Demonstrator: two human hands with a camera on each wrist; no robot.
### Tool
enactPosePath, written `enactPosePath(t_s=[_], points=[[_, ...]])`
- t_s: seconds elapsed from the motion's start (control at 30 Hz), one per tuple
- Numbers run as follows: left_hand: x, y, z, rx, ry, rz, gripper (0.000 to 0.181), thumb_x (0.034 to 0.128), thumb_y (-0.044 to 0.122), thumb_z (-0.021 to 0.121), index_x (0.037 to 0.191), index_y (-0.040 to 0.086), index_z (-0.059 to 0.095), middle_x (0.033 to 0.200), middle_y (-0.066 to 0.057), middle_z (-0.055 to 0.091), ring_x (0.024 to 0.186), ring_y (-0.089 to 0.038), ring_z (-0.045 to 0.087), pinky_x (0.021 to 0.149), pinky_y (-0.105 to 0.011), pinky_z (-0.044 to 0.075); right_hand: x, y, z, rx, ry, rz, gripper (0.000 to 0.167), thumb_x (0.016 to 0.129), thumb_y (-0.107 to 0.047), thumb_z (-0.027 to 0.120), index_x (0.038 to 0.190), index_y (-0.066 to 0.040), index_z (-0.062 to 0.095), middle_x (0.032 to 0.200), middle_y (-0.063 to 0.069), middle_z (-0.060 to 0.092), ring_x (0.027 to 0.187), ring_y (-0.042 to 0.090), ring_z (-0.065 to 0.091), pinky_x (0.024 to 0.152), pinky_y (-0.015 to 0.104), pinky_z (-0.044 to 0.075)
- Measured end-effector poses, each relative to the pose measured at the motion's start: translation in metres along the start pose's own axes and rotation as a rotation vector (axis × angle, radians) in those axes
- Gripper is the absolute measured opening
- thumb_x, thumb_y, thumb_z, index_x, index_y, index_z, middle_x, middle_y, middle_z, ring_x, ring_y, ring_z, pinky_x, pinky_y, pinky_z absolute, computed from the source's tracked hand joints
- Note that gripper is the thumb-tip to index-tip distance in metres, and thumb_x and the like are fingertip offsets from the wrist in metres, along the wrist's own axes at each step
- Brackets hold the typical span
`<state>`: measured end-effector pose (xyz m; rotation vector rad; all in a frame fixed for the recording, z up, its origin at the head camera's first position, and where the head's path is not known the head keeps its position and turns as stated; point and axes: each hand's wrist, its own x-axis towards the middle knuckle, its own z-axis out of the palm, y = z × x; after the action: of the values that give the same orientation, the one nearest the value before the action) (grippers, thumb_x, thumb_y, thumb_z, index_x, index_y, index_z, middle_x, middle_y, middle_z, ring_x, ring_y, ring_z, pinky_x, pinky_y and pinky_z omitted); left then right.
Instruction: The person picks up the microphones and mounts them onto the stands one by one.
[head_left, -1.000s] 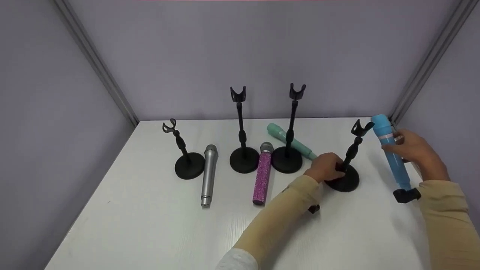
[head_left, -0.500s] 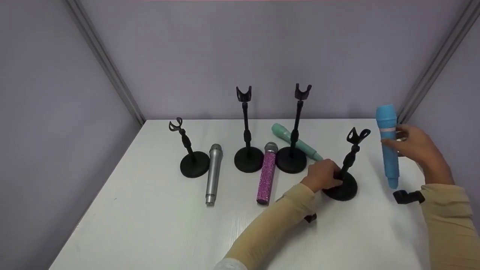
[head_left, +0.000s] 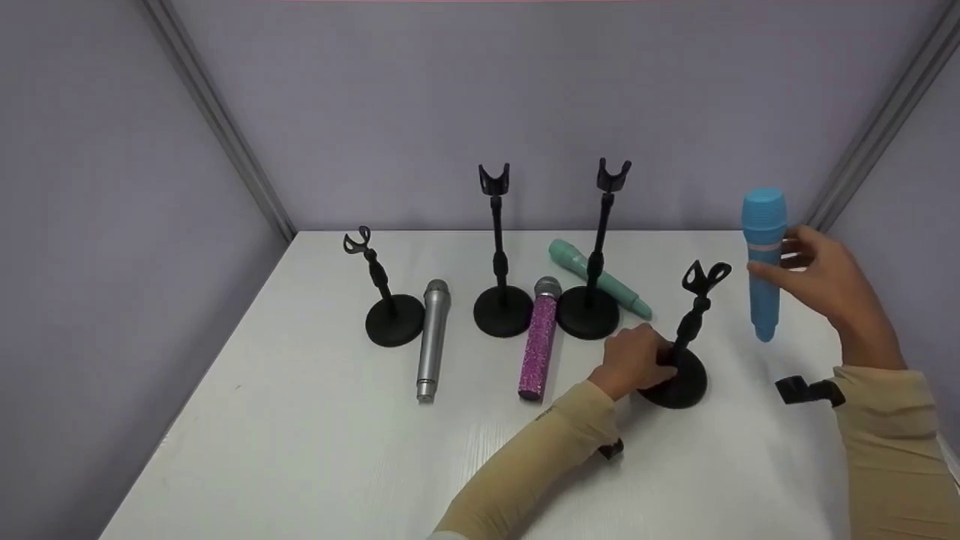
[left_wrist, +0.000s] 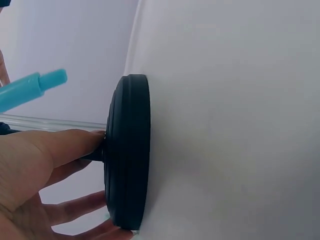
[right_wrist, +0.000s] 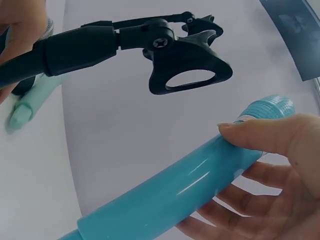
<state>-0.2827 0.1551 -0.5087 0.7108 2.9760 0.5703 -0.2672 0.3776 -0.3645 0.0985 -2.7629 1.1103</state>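
Note:
My right hand (head_left: 821, 281) holds a blue microphone (head_left: 765, 251) upright above the table's right side, thumb on one side and fingers round the other. My left hand (head_left: 634, 360) grips a short black microphone stand (head_left: 688, 330) low on its stem, just over the round base. In the left wrist view the thumb lies against the stem and fingertips reach the rim of the base (left_wrist: 127, 150). The stand's forked clip (right_wrist: 190, 67) holds nothing and sits left of the blue microphone, apart from it.
Two tall stands (head_left: 501, 262) (head_left: 600, 255) and a short stand (head_left: 386, 289) are on the white table. Silver (head_left: 433, 341), pink glittery (head_left: 538, 341) and green (head_left: 600, 277) microphones lie among them. Walls (head_left: 480, 112) enclose the back and sides.
The blue microphone has risen and turned from slanted to upright in my right hand. My left hand has drawn the stand nearer and slightly left, and its clip has turned.

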Motion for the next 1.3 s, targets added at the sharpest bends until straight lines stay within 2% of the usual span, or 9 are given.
enactPosePath(t_s=[0.1,0.2,0.3,0.47,0.6,0.7,0.83,0.97,1.3], points=[[-0.004,-0.002,-0.003,-0.009,0.002,0.002,0.017,0.0860,0.043,0.082,0.102,0.038,0.082,0.099,0.015,0.070,0.085,-0.005,0.063,0.066,-0.027,0.044,-0.001,-0.006,0.000,0.008,0.018,-0.010,0.071,0.098,-0.033,0.070,0.152,0.002,0.041,0.140,0.031,0.053,0.112,0.022,0.058,0.089,0.040,0.045],[-0.008,-0.005,-0.006,-0.016,-0.001,0.005,0.014,0.0849,0.041,0.083,0.098,0.036,0.083,0.097,0.014,0.070,0.082,-0.005,0.061,0.065,-0.027,0.043,-0.003,-0.011,0.001,0.016,0.034,-0.024,0.069,0.096,-0.033,0.073,0.151,-0.002,0.045,0.136,0.024,0.057,0.099,-0.006,0.050,0.084,0.023,0.042],[-0.012,-0.008,-0.007,-0.018,-0.008,-0.004,0.012,0.0842,0.041,0.084,0.094,0.035,0.083,0.092,0.014,0.069,0.078,-0.004,0.059,0.064,-0.027,0.042,-0.005,-0.013,0.004,0.030,0.047,-0.073,0.065,0.096,-0.027,0.074,0.150,-0.002,0.047,0.132,0.021,0.058,0.095,-0.015,0.047,0.082,0.013,0.039],[-0.018,-0.010,-0.009,-0.029,-0.025,-0.022,0.015,0.0839,0.042,0.084,0.097,0.035,0.083,0.095,0.014,0.067,0.082,-0.004,0.058,0.069,-0.027,0.044,-0.007,-0.014,0.009,0.032,0.076,-0.130,0.060,0.097,-0.019,0.071,0.149,0.000,0.047,0.133,0.019,0.058,0.097,-0.016,0.047,0.086,0.013,0.038],[-0.022,-0.013,-0.010,-0.041,-0.026,-0.020,0.018,0.0843,0.041,0.084,0.101,0.034,0.083,0.098,0.014,0.068,0.086,-0.004,0.061,0.071,-0.028,0.047,-0.007,-0.017,0.013,0.048,0.078,-0.131,0.059,0.099,-0.019,0.070,0.151,-0.002,0.046,0.133,0.010,0.057,0.100,-0.015,0.049,0.093,0.029,0.042],[-0.025,-0.016,-0.011,-0.049,-0.029,-0.027,0.019,0.0842,0.040,0.085,0.102,0.034,0.082,0.100,0.014,0.069,0.088,-0.004,0.063,0.073,-0.029,0.048,-0.007,-0.021,0.015,0.074,0.077,-0.140,0.058,0.098,-0.020,0.071,0.150,-0.004,0.048,0.129,-0.003,0.058,0.103,-0.013,0.051,0.095,0.032,0.043],[-0.027,-0.018,-0.013,-0.059,-0.033,-0.027,0.019,0.0843,0.039,0.085,0.102,0.033,0.082,0.100,0.013,0.069,0.089,-0.005,0.063,0.074,-0.029,0.047,-0.008,-0.027,0.018,0.116,0.099,-0.174,0.055,0.096,-0.017,0.073,0.147,-0.007,0.053,0.123,-0.019,0.059,0.106,-0.010,0.055,0.091,0.017,0.043],[-0.027,-0.019,-0.013,-0.060,-0.030,-0.010,0.018,0.0843,0.039,0.085,0.101,0.032,0.083,0.097,0.013,0.068,0.085,-0.004,0.060,0.071,-0.029,0.045,-0.009,-0.031,0.022,0.159,0.110,-0.214,0.053,0.095,-0.012,0.074,0.145,-0.009,0.056,0.119,-0.027,0.060,0.106,-0.010,0.058,0.089,0.011,0.043],[-0.029,-0.020,-0.013,-0.069,-0.044,-0.031,0.024,0.0851,0.041,0.084,0.107,0.032,0.082,0.100,0.011,0.067,0.087,-0.006,0.059,0.075,-0.031,0.046,-0.006,-0.041,0.034,0.208,0.056,-0.228,0.054,0.094,-0.010,0.074,0.145,-0.014,0.056,0.122,-0.021,0.069,0.109,-0.007,0.063,0.088,0.009,0.047]])
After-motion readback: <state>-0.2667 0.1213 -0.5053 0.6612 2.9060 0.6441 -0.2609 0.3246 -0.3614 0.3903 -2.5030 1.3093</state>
